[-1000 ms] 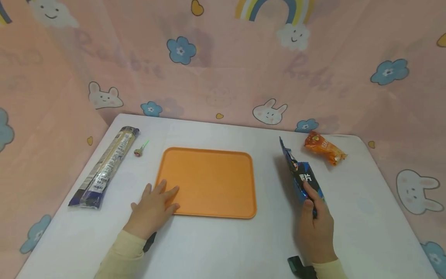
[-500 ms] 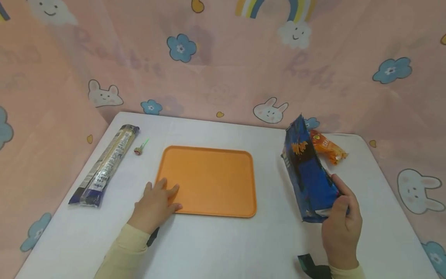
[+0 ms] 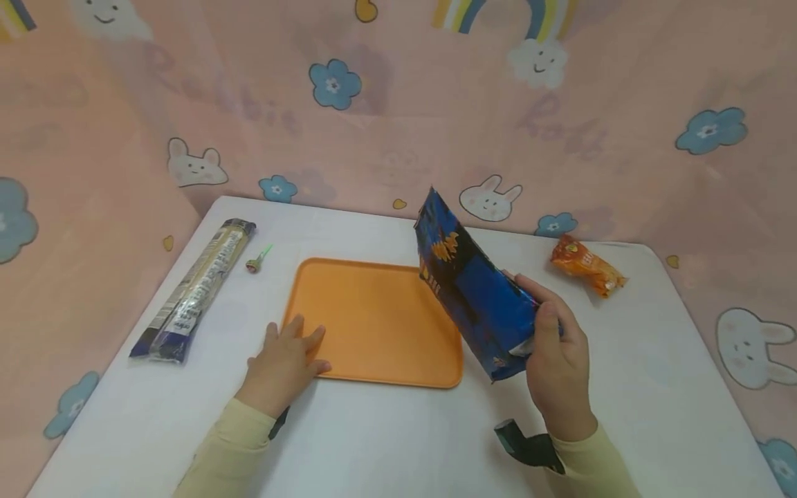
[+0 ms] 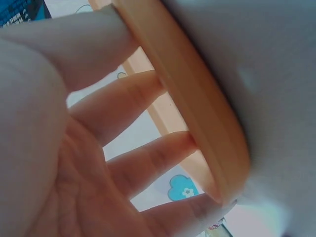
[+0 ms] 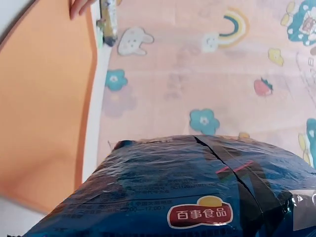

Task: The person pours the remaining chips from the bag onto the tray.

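The right hand (image 3: 560, 363), fingers pinching the blue bag (image 3: 473, 283) by its near end, had swung left from the orange packet (image 3: 585, 266), so that the bag masked part of the tray (image 3: 361, 318). The left hand (image 3: 279, 366), fingers spread, touched the tray's left rim; lollipop (image 3: 253, 265) and long pack (image 3: 196, 290) lay well apart.

Lollipop (image 3: 252, 265) on table (image 3: 386, 443), left of tray (image 3: 367, 318)

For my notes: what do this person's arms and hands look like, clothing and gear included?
Left hand and right hand are gloveless, no rings visible. Both sleeves are long and pale yellow. A dark, bent attachment juts out beside the right one; only a dark sliver shows beside the left.
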A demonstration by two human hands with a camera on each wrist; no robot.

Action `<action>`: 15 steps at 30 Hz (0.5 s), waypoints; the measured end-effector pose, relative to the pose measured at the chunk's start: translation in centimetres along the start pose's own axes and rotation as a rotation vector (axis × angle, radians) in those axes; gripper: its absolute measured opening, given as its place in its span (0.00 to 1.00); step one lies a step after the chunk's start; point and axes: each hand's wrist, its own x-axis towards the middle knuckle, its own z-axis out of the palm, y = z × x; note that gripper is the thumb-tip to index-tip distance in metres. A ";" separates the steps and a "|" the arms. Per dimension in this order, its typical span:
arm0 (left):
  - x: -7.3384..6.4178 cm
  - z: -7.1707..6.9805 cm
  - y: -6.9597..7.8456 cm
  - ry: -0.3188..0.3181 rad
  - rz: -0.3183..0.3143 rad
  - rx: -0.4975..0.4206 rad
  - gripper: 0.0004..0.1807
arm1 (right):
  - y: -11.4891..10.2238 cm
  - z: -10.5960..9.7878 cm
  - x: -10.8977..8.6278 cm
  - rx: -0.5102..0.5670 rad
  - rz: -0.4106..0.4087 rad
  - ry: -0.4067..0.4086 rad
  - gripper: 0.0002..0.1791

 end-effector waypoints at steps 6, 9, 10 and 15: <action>0.0 0.1 0.0 0.025 0.002 -0.001 0.33 | -1.1 2.2 1.3 0.018 -0.001 -0.143 0.28; 0.0 0.1 0.0 0.041 0.004 0.001 0.33 | -1.7 3.3 1.8 0.031 -0.057 -0.197 0.27; 0.0 0.1 0.0 0.046 0.003 0.000 0.33 | -1.9 3.6 2.0 0.030 -0.081 -0.212 0.27; 0.1 0.2 -0.2 0.065 0.004 0.010 0.33 | -3.3 5.2 2.7 0.041 -0.168 -0.252 0.26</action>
